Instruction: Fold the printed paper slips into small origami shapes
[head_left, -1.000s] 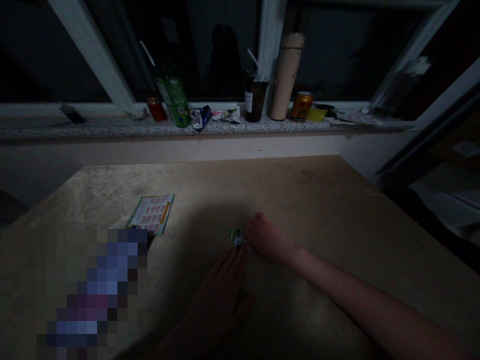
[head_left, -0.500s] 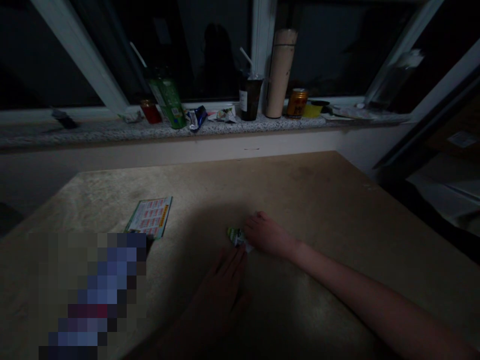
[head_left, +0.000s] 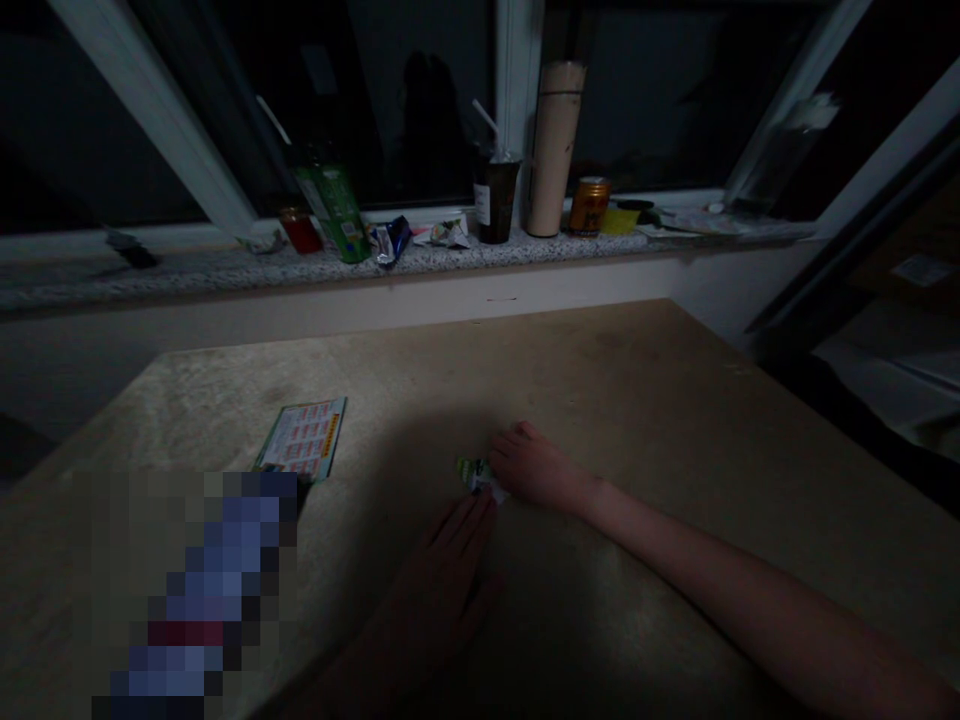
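A small green and white packet (head_left: 472,474) lies on the brown table (head_left: 360,372), partly covered by my hands. My left hand (head_left: 442,565) is flat and open, its fingertips touching the packet's near edge. On the packet's right side sits my right hand (head_left: 532,466), with its fingers curled and pressed together over that end. How firmly it grips cannot be seen, as the light is dim and the fingertips are hidden.
A printed card (head_left: 306,438) lies on the left, beside a blurred-out bluish object (head_left: 217,580). Along the sill stand a green bottle (head_left: 339,215), a red jar (head_left: 301,230), a drink cup (head_left: 495,200), a pink flask (head_left: 556,150) and an orange can (head_left: 590,206).
The view has shifted slightly. Both hands stay at the packet, with my left fingers reaching slightly farther onto its edge.
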